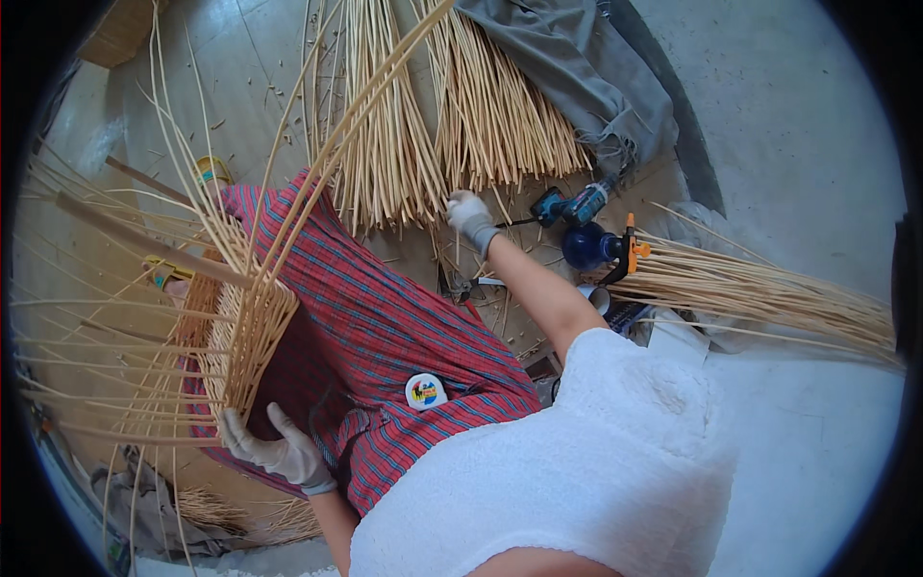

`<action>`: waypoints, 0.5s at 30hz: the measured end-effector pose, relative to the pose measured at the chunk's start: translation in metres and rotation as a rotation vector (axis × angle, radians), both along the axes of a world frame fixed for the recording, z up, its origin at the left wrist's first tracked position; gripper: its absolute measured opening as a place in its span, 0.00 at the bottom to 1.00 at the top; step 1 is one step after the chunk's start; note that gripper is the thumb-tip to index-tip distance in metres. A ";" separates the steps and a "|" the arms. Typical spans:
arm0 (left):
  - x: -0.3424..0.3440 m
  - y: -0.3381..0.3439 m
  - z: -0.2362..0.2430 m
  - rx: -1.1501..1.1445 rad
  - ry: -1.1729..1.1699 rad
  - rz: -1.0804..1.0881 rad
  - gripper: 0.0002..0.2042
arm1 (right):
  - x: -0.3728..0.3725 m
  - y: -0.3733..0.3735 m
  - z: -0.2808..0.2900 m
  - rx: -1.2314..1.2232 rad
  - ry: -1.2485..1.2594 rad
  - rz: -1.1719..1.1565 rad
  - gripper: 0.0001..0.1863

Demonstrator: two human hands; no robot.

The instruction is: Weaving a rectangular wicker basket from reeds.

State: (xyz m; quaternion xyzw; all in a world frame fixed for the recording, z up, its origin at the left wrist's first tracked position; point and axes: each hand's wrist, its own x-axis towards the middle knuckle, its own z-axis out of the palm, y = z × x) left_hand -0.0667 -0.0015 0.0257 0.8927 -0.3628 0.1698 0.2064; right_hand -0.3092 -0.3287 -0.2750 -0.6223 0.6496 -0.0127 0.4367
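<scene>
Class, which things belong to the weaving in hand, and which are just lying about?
Seemingly in the job:
woven piece, left hand at its edge
pale rods, right hand at their ends

Seemingly lying about:
cordless drill
blue spray bottle
grey cloth
white rounded case

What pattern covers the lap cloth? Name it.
The cloth: red and blue plaid; head view.
</scene>
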 end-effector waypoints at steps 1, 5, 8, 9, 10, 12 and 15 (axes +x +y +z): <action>-0.007 -0.014 -0.009 0.002 0.088 -0.145 0.25 | -0.047 -0.024 -0.053 -0.177 0.101 -0.131 0.21; -0.026 -0.031 -0.023 -0.088 0.358 -0.398 0.19 | -0.134 -0.110 -0.122 -0.143 0.303 -0.151 0.22; -0.026 -0.028 -0.020 -0.021 0.419 -0.410 0.16 | -0.062 -0.101 -0.124 0.083 -0.047 -0.898 0.22; -0.026 -0.027 -0.019 -0.013 0.438 -0.411 0.15 | -0.054 -0.100 -0.111 0.091 -0.047 -0.890 0.22; -0.025 -0.027 -0.019 -0.009 0.457 -0.414 0.15 | -0.050 -0.100 -0.096 0.140 -0.237 -1.035 0.19; -0.025 -0.029 -0.019 -0.006 0.456 -0.410 0.14 | -0.041 -0.097 -0.059 0.245 -0.625 -1.309 0.16; -0.026 -0.042 -0.016 -0.030 0.484 -0.471 0.12 | -0.054 -0.099 -0.008 0.290 -0.662 -1.289 0.13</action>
